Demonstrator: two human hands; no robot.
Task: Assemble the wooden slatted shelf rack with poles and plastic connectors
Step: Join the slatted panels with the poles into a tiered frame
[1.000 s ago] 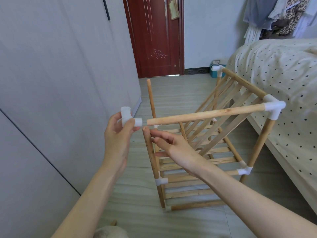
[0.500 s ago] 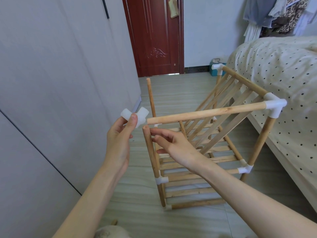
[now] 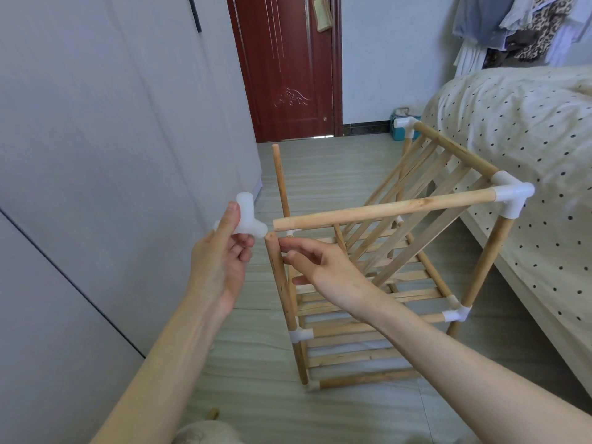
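The wooden slatted rack stands on the floor between a wardrobe and a bed. My left hand pinches a white three-way plastic connector just left of the free end of a horizontal top pole. That pole's far end sits in a white corner connector. Directly below the free end stands the near upright pole with a bare top. My right hand hovers beside this upright, fingers loosely extended toward it, holding nothing. A second bare upright rises behind.
A grey wardrobe runs along the left. A bed with a dotted cover lies close on the right of the rack. A dark red door stands at the back, clothes hang at the top right. Tiled floor surrounds the rack.
My left hand has turned the connector in its fingers, so a socket now points up and another toward the pole end. My right hand stays beside the near upright.
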